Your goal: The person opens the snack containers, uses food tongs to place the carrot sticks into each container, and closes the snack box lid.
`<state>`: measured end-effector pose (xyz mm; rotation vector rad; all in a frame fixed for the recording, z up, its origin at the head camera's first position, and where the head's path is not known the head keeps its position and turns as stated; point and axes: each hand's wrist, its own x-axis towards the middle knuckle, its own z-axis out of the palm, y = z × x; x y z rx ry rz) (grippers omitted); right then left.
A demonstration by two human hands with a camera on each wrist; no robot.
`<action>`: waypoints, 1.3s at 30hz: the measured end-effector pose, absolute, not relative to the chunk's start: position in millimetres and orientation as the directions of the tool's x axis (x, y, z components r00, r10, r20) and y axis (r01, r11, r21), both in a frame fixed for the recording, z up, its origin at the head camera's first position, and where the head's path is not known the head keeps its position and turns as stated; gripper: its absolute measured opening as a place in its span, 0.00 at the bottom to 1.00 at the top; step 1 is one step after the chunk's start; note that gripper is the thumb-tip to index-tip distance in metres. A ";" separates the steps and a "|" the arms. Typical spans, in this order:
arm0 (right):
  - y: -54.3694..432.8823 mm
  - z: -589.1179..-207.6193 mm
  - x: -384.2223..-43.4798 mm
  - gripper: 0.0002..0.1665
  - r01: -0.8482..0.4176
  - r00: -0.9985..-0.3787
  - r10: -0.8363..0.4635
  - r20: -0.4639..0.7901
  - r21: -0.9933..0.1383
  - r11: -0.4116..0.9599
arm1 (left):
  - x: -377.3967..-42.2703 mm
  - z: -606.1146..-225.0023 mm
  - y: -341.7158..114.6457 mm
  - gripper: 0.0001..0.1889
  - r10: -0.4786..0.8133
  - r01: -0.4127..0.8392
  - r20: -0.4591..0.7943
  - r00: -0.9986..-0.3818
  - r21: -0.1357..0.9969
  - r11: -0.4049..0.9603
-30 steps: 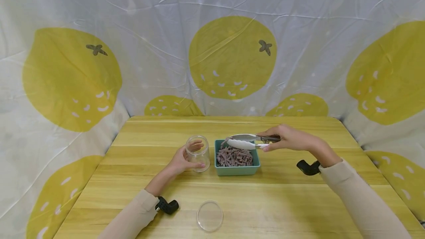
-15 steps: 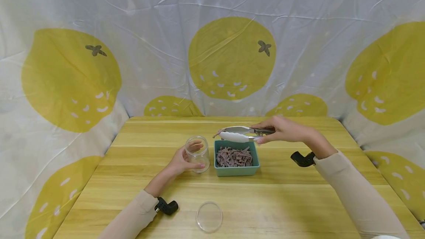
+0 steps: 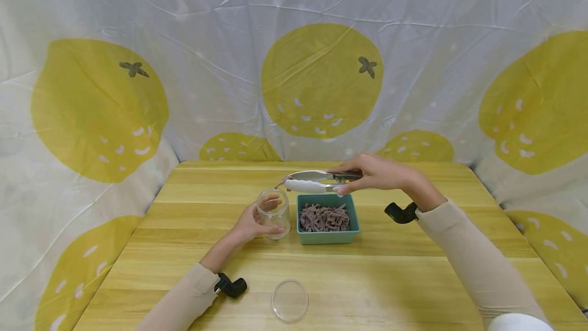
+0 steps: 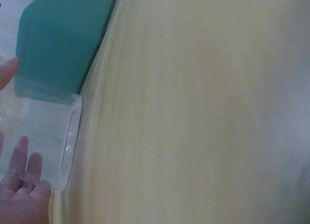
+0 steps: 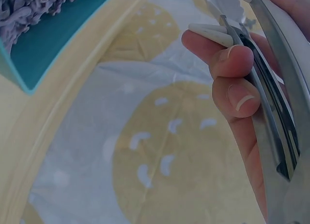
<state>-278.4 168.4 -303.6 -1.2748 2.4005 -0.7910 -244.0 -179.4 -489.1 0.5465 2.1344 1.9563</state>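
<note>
My left hand (image 3: pixel 250 225) curls round a clear jar (image 3: pixel 274 223) that stands lidless on the table; its inside looks bare. In the left wrist view, fingers (image 4: pixel 33 168) show through the jar's wall (image 4: pixel 36 132). My right hand (image 3: pixel 378 173) grips metal tongs (image 3: pixel 308 186) with white tips, fingers wrapped round the arms in the right wrist view. A few greyish-purple strips (image 3: pixel 281 182) stick out of the tips, just above the jar's mouth. More such strips (image 3: pixel 323 217) lie heaped in a teal box (image 3: pixel 327 238) right of the jar.
A clear round lid (image 3: pixel 290 300) lies flat near the front of the wooden table (image 3: pixel 390 280). Behind the table hangs a lemon-print cloth (image 3: pixel 220 91). Black wrist cameras (image 3: pixel 231 286) project from both sleeves. Something white (image 3: pixel 519 322) shows at the bottom right edge.
My right hand has lifted the tongs with the strips out of the teal box and carried them left to the jar's mouth. My left hand and the jar have stayed put.
</note>
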 end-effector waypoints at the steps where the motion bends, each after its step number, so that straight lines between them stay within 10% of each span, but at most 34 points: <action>1: 165.2 -303.1 -278.8 0.34 -0.661 -0.550 -0.835 -0.017 -0.603 0.447 | -243.8 -489.1 -179.5 0.43 0.395 0.138 0.105 -0.913 0.989 0.056; 39: 109.7 -310.5 -289.8 0.33 -0.728 -0.446 -0.887 -0.117 -0.529 0.436 | -242.9 -491.5 -180.1 0.46 0.341 0.121 0.068 -0.938 0.983 0.137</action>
